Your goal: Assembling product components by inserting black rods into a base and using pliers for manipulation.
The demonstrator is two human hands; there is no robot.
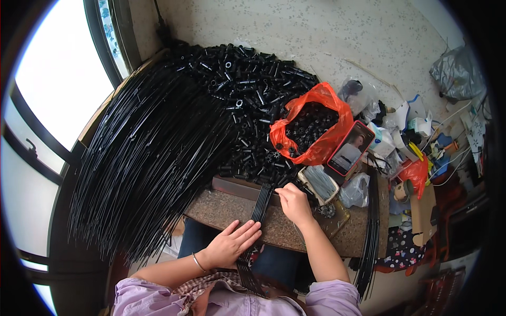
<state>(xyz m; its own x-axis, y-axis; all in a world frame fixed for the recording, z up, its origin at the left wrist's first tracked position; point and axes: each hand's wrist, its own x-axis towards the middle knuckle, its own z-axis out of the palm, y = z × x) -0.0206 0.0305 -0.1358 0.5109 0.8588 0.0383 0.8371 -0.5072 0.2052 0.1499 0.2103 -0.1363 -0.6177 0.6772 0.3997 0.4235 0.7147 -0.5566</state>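
Note:
A narrow row of thin black rods [262,203], laid side by side like umbrella ribs, runs from the table's front edge up to the black parts. My left hand [232,245] lies on the rods' near part with its fingers stretched out flat. Beside their far end, my right hand [295,204] is closed, thumb and forefinger pinched together. Whatever is between those fingertips is too small to make out. Behind the rods' far end spreads a heap of black tubular plastic parts [247,89]. A long dark bar [237,188] lies across the table by the rods.
A big sheaf of black rods [142,152] covers the left side. An orange-red bag [329,97] holds small black toothed parts. Right of it stand a phone [350,148] and a pale-rimmed tray [320,184]. More rods [371,226] hang over the brown table [287,226]. Clutter fills the far right.

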